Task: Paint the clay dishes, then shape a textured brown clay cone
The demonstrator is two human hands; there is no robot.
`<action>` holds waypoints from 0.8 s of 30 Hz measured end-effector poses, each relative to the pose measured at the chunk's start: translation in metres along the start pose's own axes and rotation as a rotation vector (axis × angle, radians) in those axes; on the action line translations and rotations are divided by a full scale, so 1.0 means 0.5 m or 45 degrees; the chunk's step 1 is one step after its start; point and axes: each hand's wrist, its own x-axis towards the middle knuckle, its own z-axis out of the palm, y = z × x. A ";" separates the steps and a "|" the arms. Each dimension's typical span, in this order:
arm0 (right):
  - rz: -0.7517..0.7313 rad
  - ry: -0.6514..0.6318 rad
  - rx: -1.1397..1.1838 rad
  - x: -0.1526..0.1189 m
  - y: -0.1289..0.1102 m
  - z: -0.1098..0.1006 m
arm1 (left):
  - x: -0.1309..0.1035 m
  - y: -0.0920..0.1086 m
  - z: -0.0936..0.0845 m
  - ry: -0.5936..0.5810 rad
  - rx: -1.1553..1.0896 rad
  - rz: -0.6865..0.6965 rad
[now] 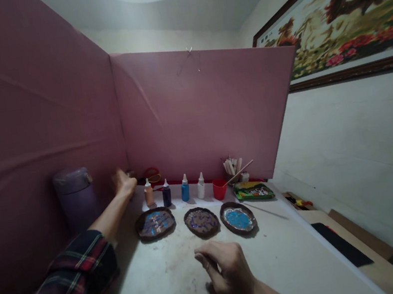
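My left hand (124,182) stretches into the back left corner, beside a small dark item (131,174) and red-handled scissors (153,175). Its fingers are blurred, and whether they grip anything is unclear. Over the near part of the table my right hand (228,273) is closed, fingers curled towards the thumb, with nothing visible in it. Beyond it lie three dark, uneven-rimmed dishes: one with blue and purple streaks (156,223), one with purple marks (201,222), one with bright blue and white paint (238,219).
Behind the dishes stand orange (149,194), dark purple (167,194), blue (185,189) and white (201,187) squeeze bottles. A red cup (220,190) holds a stick; a green packet (253,191) lies right. A purple flask (77,198) stands left. Pink panels (198,111) border the table.
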 end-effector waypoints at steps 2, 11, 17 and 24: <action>0.019 0.008 0.009 0.000 -0.002 -0.001 | 0.007 0.007 -0.015 0.138 0.045 -0.105; 0.106 0.107 0.102 -0.007 -0.005 -0.015 | -0.079 0.085 -0.150 0.401 0.119 0.058; 0.273 0.168 0.186 -0.003 0.007 -0.017 | -0.212 0.098 -0.183 0.276 0.108 0.229; 0.408 0.224 0.230 0.000 0.025 -0.019 | -0.427 0.094 -0.136 -0.117 0.145 0.517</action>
